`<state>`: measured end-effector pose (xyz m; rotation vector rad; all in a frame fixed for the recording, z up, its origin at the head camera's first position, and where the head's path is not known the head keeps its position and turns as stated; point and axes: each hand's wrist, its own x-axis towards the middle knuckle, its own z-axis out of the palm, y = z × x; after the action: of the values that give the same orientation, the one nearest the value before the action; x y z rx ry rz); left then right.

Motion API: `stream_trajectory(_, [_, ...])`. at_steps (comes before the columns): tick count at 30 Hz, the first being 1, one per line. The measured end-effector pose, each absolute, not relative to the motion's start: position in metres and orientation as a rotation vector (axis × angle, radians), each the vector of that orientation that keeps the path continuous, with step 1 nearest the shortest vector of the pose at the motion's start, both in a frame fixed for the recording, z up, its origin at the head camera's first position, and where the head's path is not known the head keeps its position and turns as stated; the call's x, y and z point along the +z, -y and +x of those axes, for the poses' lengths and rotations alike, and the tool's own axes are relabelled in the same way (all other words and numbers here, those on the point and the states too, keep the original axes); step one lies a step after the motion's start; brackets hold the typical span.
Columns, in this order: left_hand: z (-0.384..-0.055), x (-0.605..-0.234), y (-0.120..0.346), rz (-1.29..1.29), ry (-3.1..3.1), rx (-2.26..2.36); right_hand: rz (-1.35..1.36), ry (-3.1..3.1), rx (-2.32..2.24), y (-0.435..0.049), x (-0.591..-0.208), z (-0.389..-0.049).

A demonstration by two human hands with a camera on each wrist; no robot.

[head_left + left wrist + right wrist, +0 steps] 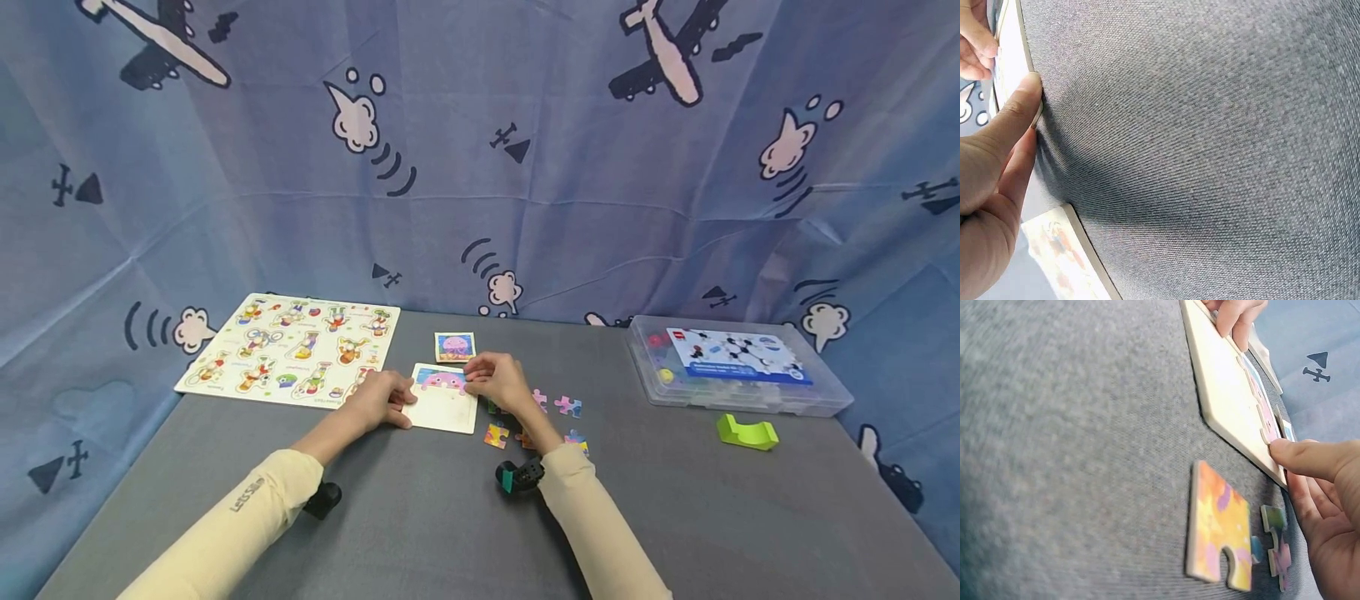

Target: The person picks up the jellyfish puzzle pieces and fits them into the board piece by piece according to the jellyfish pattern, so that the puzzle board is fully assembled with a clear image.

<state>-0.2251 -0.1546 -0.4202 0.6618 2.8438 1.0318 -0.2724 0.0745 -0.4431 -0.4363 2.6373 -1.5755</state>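
Between both hands sits the puzzle tray point(442, 417), flat on the table point(375, 533), picture strip point(442, 380) along its far edge, rest of the bed bare. Left hand point(377, 398) pinches the tray's near-left corner, thumb and fingers bent on the edge. Right hand point(501, 382) is at the far-right corner, thumb on the strip's right end, fingers bent by the tray's outer edge; can't tell if it pinches a piece or just presses. Step looks like seating the strip's right end. To do it well: left hand anchors the corner without lifting it, right thumb squares the piece to rim and neighbour, then presses straight down, no sideways shove, so the tabs don't ride up. Counts: two hands, one tray, one strip (its pieces too small to count reliably). At least six loose pieces point(497, 435) under and around the right wrist; the arm may hide more. One picture card point(454, 347) just beyond the tray between the hands, one animal board point(288, 350) beyond and left of the left hand. Well right of the right hand: one clear box point(750, 406), one green block point(748, 433).
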Motion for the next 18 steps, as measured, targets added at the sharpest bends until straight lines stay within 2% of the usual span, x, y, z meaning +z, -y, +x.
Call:
stream_trajectory(6, [-0.223, -0.417, 0.153, 0.653, -2.837, 1.022, -0.503, -2.592, -1.589, -0.078, -0.443, -0.273])
stream_trajectory(12, [-0.226, -0.42, 0.156, 0.683, -2.826, 1.001, -0.648, -2.398, -1.8, -0.088, -0.447, -0.272])
stream_trajectory(18, [-0.228, -0.422, 0.159, 0.688, -2.821, 0.964, -0.59, -2.312, -1.973, -0.101, -0.449, -0.273])
